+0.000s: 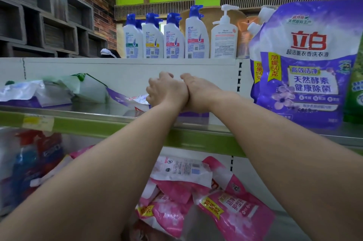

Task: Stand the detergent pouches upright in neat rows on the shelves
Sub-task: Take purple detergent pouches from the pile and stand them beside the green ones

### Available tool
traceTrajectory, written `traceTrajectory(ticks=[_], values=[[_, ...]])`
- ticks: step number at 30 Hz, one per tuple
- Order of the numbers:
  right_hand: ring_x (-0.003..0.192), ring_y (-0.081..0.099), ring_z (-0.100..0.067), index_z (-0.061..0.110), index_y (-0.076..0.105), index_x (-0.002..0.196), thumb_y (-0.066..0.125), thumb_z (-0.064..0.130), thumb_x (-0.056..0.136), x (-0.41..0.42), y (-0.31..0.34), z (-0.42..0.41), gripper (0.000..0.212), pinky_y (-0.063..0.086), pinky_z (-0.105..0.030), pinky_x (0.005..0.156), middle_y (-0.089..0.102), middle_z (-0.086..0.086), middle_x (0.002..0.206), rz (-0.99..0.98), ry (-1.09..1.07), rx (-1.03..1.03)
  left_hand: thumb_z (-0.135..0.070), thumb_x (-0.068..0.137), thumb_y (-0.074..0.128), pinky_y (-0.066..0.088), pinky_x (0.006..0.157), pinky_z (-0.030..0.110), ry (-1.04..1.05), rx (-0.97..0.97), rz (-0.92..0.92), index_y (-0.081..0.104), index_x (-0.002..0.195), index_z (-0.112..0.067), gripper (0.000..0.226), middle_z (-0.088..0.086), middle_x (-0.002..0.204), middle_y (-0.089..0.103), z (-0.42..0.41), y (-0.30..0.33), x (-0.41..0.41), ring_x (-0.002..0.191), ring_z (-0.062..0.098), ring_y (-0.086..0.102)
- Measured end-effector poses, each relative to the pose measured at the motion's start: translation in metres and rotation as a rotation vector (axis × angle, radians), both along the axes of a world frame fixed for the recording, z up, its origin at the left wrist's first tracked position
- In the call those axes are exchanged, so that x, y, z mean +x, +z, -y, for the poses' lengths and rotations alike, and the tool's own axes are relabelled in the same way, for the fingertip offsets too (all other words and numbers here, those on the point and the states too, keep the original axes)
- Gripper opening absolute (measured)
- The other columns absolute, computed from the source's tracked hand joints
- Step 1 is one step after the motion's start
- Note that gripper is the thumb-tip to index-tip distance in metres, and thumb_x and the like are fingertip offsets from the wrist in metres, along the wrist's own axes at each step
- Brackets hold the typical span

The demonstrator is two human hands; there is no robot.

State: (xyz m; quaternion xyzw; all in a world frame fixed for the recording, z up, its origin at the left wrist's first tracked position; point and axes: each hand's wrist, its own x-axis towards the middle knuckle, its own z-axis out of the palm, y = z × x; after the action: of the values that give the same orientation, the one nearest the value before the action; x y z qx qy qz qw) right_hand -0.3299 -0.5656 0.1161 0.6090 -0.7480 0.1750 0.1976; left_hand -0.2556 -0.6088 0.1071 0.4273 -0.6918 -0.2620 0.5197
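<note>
A purple and white detergent pouch lies flat on the middle shelf. My left hand grips it with its fingers curled down over it. My right hand presses against the left one on the same pouch, and its fingers bend down out of sight behind the knuckles. Two purple pouches stand upright at the right of this shelf, one behind the other. More pouches lie flat at the left, beside a green and white one.
Shampoo and pump bottles line the top shelf. A green pouch stands at the far right. On the lower shelf, pink pouches lie in a heap, with blue and red ones to the left.
</note>
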Motion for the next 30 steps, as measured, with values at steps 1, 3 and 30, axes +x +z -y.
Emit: traceTrajectory(ticks=[1,3,30], values=[[0.115,0.052,-0.027,0.018,0.035,0.133,0.073,0.046,0.072,0.001,-0.002,0.006,0.078,0.044,-0.038,0.093,0.052,-0.005,0.126,-0.064,-0.017,0.027,-0.029,0.094,0.042,0.027,0.104,0.041,0.003,0.040,-0.070,0.051,0.127,-0.022,0.035,0.010,0.135,0.042,0.003,0.001,0.001,0.126,0.030,0.037],[0.113,0.052,-0.028,0.021,0.038,0.131,0.066,0.051,0.076,0.003,-0.007,0.013,0.068,0.041,-0.037,0.088,0.052,-0.005,0.124,-0.201,-0.088,0.084,-0.026,0.093,0.042,0.027,0.104,0.040,0.033,0.074,-0.209,0.055,0.120,-0.022,0.030,0.008,0.133,0.043,0.007,0.000,0.003,0.124,0.028,0.038],[0.069,0.048,-0.019,0.014,0.055,0.082,0.036,0.018,0.098,-0.028,0.010,-0.018,0.024,0.033,-0.026,0.057,0.050,0.001,0.074,0.847,-0.117,-0.838,-0.026,0.067,0.055,0.035,0.089,0.025,-0.035,-1.119,-0.306,0.039,0.101,-0.021,0.037,0.014,0.113,0.050,-0.006,-0.011,-0.004,0.106,0.018,0.040]])
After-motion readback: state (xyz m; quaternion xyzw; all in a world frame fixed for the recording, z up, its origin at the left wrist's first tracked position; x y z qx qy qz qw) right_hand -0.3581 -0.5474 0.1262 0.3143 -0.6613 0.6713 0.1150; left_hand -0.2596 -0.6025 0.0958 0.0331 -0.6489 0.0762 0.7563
